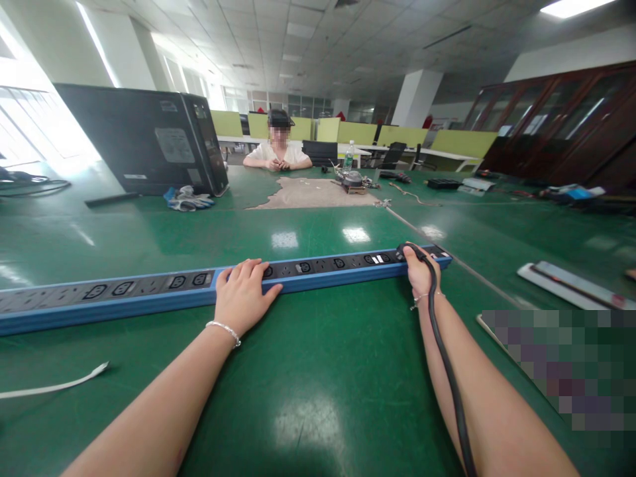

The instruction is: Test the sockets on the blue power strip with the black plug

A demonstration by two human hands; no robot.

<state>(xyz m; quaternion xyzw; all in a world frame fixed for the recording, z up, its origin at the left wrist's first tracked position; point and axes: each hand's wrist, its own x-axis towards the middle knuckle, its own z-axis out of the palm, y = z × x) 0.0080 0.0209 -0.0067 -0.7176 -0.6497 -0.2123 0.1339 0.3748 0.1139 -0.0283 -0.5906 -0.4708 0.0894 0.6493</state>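
Observation:
A long blue power strip [149,301] with a black face of several sockets lies across the green table. My left hand [244,291] rests over the strip near its middle, fingers draped on the top and thumb along the front side. Near the strip's right end, my right hand [421,268] is closed around a black plug at the end of a thick black cable [442,344]. The plug sits at the sockets; whether it is fully seated cannot be made out. The cable runs back along my right forearm.
A black computer case [149,142] and gloves [187,199] stand at the back left. A person [278,149] sits across the green table [318,371]. A bottle [349,156] and small parts are behind. A white cable [54,389] lies front left, pale bars [576,285] at right.

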